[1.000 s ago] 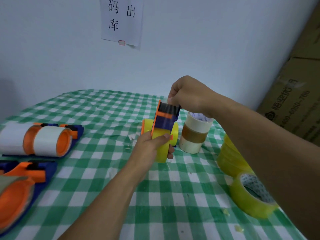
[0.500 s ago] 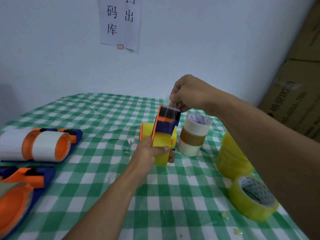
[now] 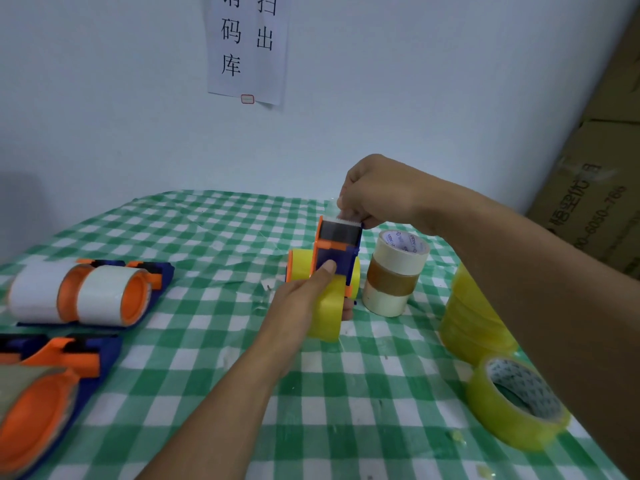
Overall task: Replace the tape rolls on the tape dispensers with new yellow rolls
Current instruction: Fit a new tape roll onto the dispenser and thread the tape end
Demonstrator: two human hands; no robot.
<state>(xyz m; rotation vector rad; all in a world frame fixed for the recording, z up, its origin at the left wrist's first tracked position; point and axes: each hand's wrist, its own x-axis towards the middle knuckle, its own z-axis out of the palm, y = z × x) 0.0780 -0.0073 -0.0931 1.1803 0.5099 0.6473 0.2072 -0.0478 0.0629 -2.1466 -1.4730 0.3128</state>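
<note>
An orange and blue tape dispenser [image 3: 335,252] loaded with yellow rolls [image 3: 327,315] stands upright at the table's middle. My left hand [image 3: 304,299] grips it from below, thumb pressed on its blue face. My right hand [image 3: 375,194] pinches the clear tape end [image 3: 346,216] just above the dispenser's toothed top edge. A loose yellow roll [image 3: 512,403] lies at the right, beside a stack of yellow rolls [image 3: 467,317] partly hidden by my right forearm.
A stack of cream and brown used rolls [image 3: 394,275] stands right of the dispenser. At the left lie a dispenser with white rolls [image 3: 86,292] and another dispenser [image 3: 41,386] at the near edge. Cardboard boxes [image 3: 595,188] rise at the right. Green checked cloth [image 3: 214,341] covers the table.
My right hand has lifted slightly, drawing the tape end up past the dispenser's top edge. My left thumb has slid higher onto the blue face. The camera has tilted upward a little.
</note>
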